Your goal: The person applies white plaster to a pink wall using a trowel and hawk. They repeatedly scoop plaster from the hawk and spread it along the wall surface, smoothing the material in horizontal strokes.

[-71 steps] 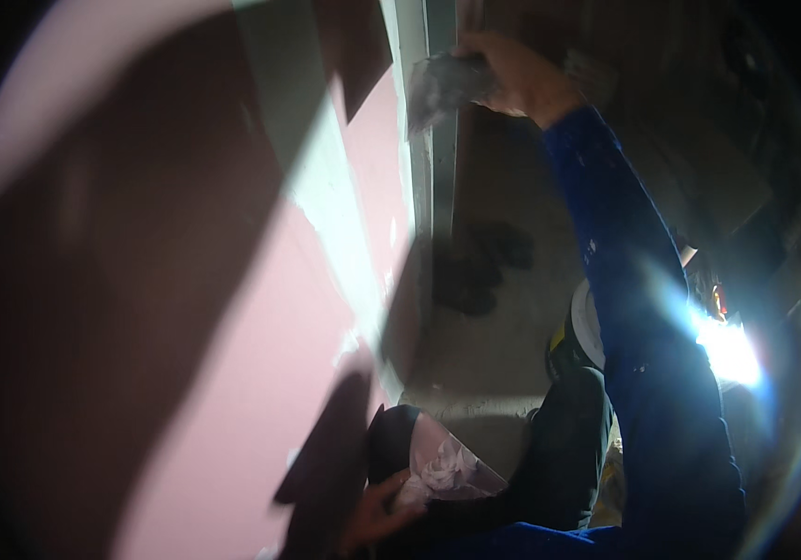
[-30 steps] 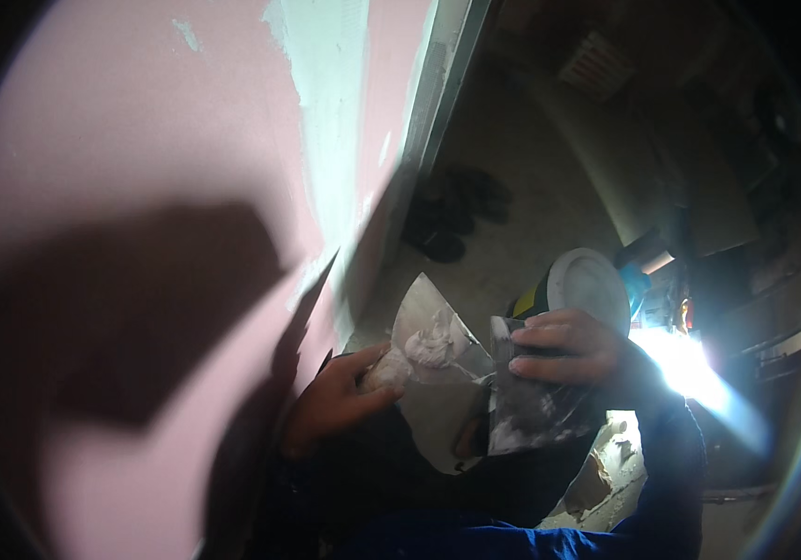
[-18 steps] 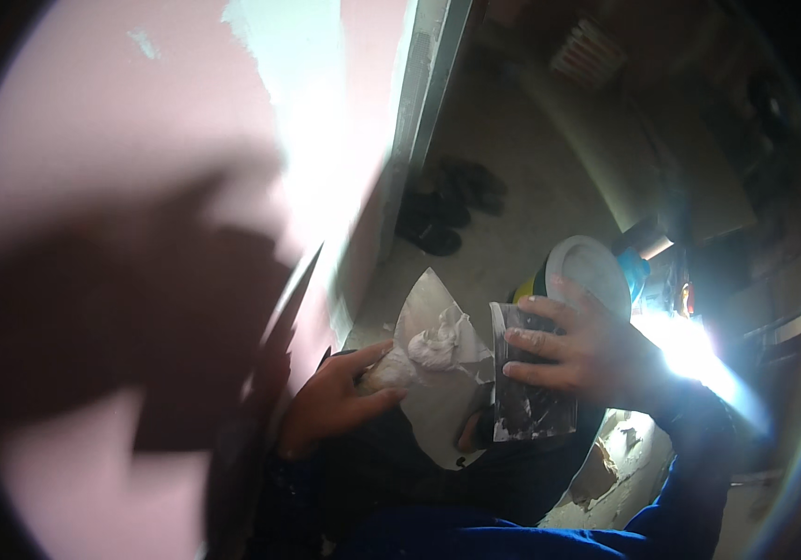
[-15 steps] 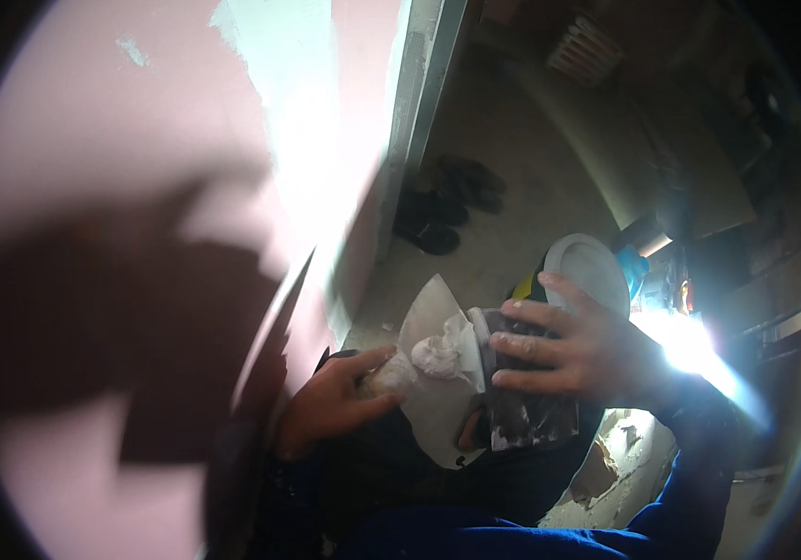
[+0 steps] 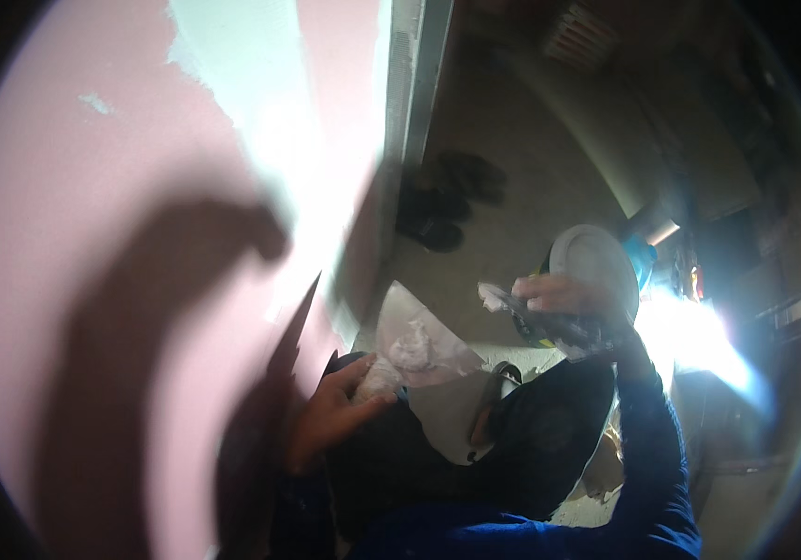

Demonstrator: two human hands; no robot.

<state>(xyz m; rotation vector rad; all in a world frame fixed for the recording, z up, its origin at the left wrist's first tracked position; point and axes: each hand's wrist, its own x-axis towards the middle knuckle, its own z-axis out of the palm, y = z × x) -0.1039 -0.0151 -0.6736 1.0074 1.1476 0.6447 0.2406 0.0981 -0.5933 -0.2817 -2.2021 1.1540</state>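
Observation:
My left hand (image 5: 326, 415) grips a putty knife by its whitened handle. The knife has a wide, pale triangular blade (image 5: 447, 359) pointing away from me, with a lump of white paste (image 5: 411, 347) on it. To the right, my right hand (image 5: 564, 295) is closed on a dark, flat spreader (image 5: 576, 338), seen tilted and partly hidden by the fingers. White paste (image 5: 491, 297) clings to the spreader's left edge. A gap separates the two tools. Both are over or just beyond my knees.
A pink wall (image 5: 120, 187) with a whitish coated band rises at left, ending at a metal edge strip (image 5: 410, 84). Dark shoes (image 5: 433, 219) stand on the floor ahead. A pale round lid (image 5: 596, 252) lies just beyond my right hand. Bright lamp light (image 5: 708, 341) glares at right.
My right hand has drawn the spreader away from the putty knife's blade, to the right, and tilted it. My left hand has stayed nearly in place, still holding the putty knife.

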